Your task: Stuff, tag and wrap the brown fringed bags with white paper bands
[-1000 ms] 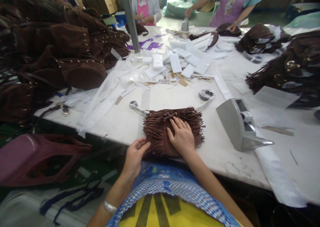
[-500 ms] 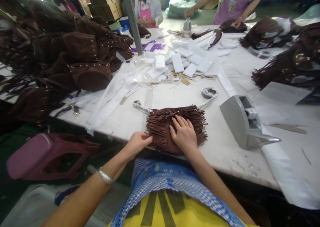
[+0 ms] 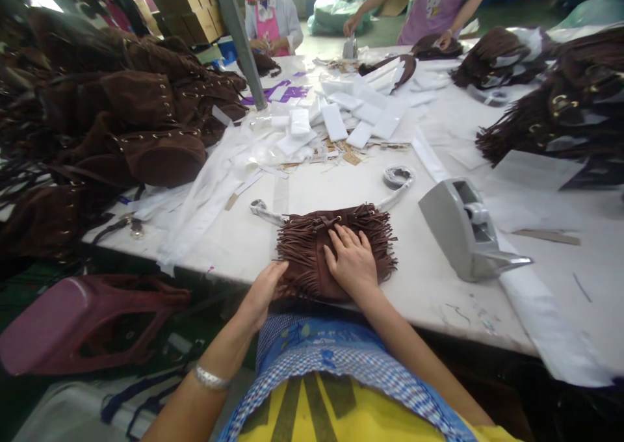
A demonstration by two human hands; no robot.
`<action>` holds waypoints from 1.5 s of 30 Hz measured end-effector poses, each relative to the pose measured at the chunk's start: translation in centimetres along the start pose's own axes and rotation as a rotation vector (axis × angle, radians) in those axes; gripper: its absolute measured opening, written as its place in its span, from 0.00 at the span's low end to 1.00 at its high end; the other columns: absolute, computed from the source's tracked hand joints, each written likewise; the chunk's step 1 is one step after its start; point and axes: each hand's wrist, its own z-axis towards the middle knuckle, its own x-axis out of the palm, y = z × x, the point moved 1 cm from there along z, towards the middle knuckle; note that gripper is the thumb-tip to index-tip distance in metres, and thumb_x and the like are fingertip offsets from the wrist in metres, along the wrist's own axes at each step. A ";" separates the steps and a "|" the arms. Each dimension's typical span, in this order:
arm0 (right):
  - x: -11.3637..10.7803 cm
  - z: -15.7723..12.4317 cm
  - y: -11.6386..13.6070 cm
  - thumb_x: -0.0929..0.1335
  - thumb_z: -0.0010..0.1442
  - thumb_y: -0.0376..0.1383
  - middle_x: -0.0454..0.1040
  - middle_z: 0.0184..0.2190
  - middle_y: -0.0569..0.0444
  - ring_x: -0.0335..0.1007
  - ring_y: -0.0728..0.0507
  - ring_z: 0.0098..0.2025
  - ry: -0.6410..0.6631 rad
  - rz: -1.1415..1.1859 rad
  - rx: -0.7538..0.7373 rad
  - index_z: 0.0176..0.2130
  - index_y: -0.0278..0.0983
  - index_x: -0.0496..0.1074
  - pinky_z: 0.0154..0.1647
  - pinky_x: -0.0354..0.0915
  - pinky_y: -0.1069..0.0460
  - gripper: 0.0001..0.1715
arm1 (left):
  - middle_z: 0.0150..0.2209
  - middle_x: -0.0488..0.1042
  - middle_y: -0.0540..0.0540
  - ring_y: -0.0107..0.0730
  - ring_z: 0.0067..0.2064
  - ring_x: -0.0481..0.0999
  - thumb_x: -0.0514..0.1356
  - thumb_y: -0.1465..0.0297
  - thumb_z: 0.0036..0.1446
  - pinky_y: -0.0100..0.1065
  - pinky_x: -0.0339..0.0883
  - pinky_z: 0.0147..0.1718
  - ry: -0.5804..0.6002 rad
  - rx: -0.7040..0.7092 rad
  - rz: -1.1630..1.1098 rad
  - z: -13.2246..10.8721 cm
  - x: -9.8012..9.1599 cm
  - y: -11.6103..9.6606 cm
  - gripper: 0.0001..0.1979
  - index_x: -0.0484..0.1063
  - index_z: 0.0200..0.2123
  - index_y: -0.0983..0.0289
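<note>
A dark brown fringed bag (image 3: 312, 253) lies flat near the table's front edge, its wrapped strap reaching out behind it. My right hand (image 3: 355, 263) rests palm down on the front of the bag, fingers spread over the middle below a metal eyelet. At the bag's lower left corner is my left hand (image 3: 263, 294), turned on its side with the thumb up against the fringe. Its fingers look stretched out, partly hidden behind the thumb and the bag's edge. Clear plastic covers the strap's coiled end (image 3: 398, 177).
A grey tape dispenser (image 3: 463, 231) stands to the right. White foam pads (image 3: 334, 122) are heaped farther back. Brown bags (image 3: 160, 156) pile up at left, more fringed bags (image 3: 541, 117) at right. A metal post (image 3: 238, 39) rises behind; a stool (image 3: 49, 325) is lower left. Two people work across the table.
My left hand has turned from a pinch at the fringe to a straighter hand, slightly lower at the bag's corner. My right hand stays on the bag. The whole view has shifted slightly.
</note>
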 end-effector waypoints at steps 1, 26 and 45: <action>0.0 0.0 0.0 0.61 0.68 0.41 0.64 0.64 0.45 0.57 0.37 0.65 -0.001 0.006 -0.001 0.60 0.33 0.68 0.69 0.43 0.38 0.26 | 0.43 0.80 0.61 0.39 0.38 0.81 0.61 0.54 0.56 0.37 0.75 0.35 0.009 0.017 0.003 0.1 0.2 -0.3 0.22 0.72 0.44 0.66; -2.2 -3.6 -2.2 0.59 0.70 0.37 0.63 0.65 0.46 0.55 0.40 0.68 -0.023 0.008 0.035 0.60 0.33 0.68 0.70 0.47 0.41 0.24 | 0.68 0.58 0.64 0.51 0.69 0.54 0.50 0.61 0.67 0.54 0.52 0.64 0.032 1.083 1.209 2.4 8.1 2.1 0.28 0.56 0.67 0.63; -8.0 -3.6 -7.8 0.69 0.60 0.47 0.82 0.32 0.52 0.78 0.42 0.35 0.167 0.350 0.488 0.35 0.39 0.81 0.35 0.66 0.53 0.17 | 0.68 0.57 0.61 0.51 0.68 0.57 0.52 0.64 0.66 0.55 0.53 0.63 -0.041 1.095 1.281 2.6 7.8 2.6 0.27 0.58 0.67 0.58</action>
